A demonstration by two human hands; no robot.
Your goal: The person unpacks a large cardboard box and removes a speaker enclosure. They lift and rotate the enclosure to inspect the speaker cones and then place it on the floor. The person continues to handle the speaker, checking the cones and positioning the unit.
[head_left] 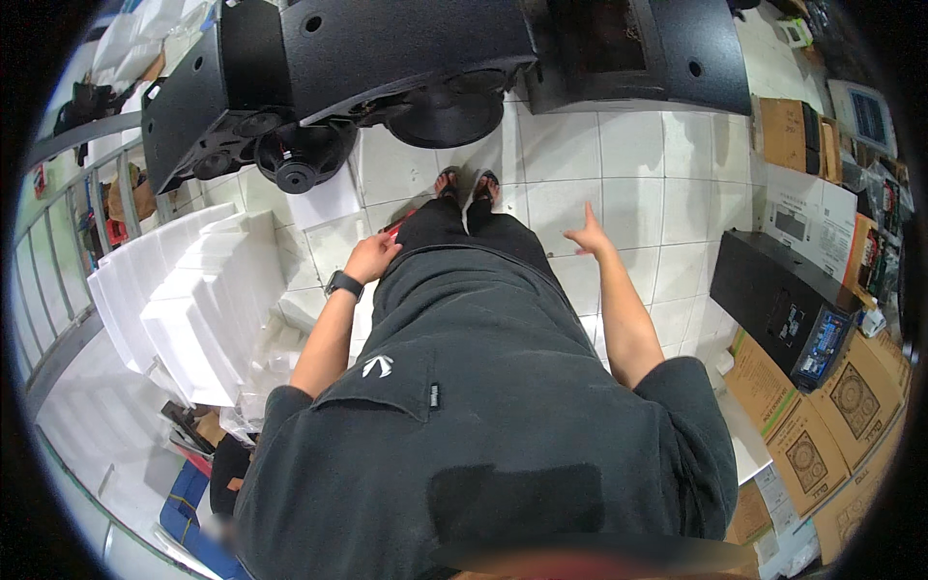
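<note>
And here's the giant: a matte black, box-shaped middle speaker cabinet point(406, 53), straight ahead beyond the feet, neither hand on it! It looks heavy and stiff, its hard skin perhaps a little slippery; the sensible hold would be both hands low on the solid box edges. Flanking it, an angular black left cabinet point(208, 106) and a black right cabinet with a rectangular opening point(643, 82). Left of the middle cabinet and nearer the body, white, slab-like foam panels point(208, 295), probably light and easily dented. Well to its right, a long, glossy black carton point(783, 300). Along its near side, a round black speaker cone point(445, 121), surely delicate, so palms off that!

Now the hands, both on the body's side of that middle cabinet. Right hand point(592, 237): index finger and thumb spread apart, nothing held. Left hand point(374, 258): loosely curled by the thigh, nothing visible in it; whether it touches the dark trousers point(440, 230), I can't tell.
</note>
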